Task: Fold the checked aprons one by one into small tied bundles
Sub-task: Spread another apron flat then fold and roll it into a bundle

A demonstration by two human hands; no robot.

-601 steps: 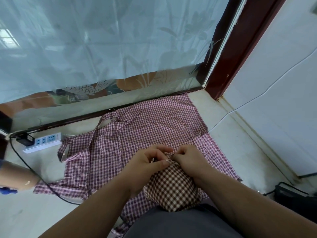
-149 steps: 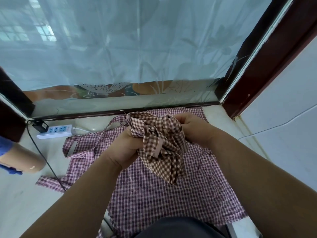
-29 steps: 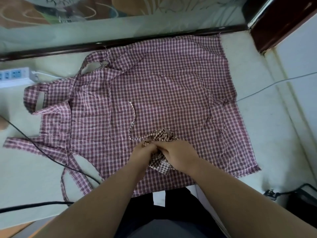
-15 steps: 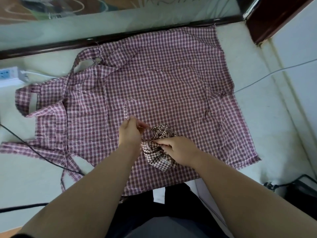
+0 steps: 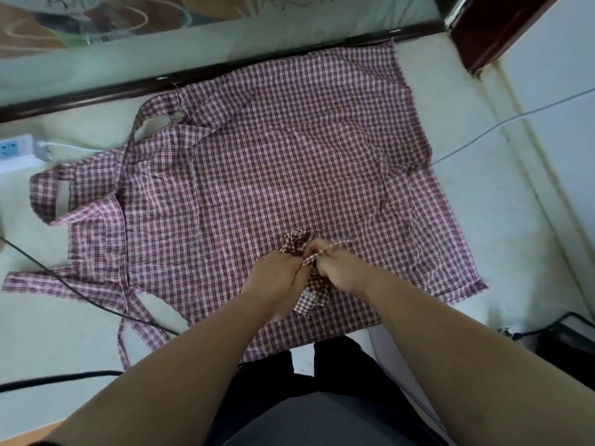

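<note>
A small brown-checked apron bundle [image 5: 310, 292] sits between my two hands, low in the middle of the head view. My left hand [image 5: 277, 278] grips its left side. My right hand [image 5: 341, 268] pinches a narrow brown-checked strap [image 5: 322, 254] that runs across the top of the bundle. Much of the bundle is hidden by my fingers. Under it a large pink-checked apron [image 5: 273, 162] lies spread flat on the pale floor, its neck loop and ties trailing off to the left.
A white power strip [image 5: 16, 151] lies at the left edge, and black cables [image 5: 80, 294] cross the floor and the apron ties. A dark sill [image 5: 225, 69] with glass borders the far side. A thin white wire [image 5: 499, 127] runs right; a dark object [image 5: 576, 336] sits low right.
My left hand has come back from the left onto the bundle. Both hands now meet over it, and my right hand has taken up the strap.
</note>
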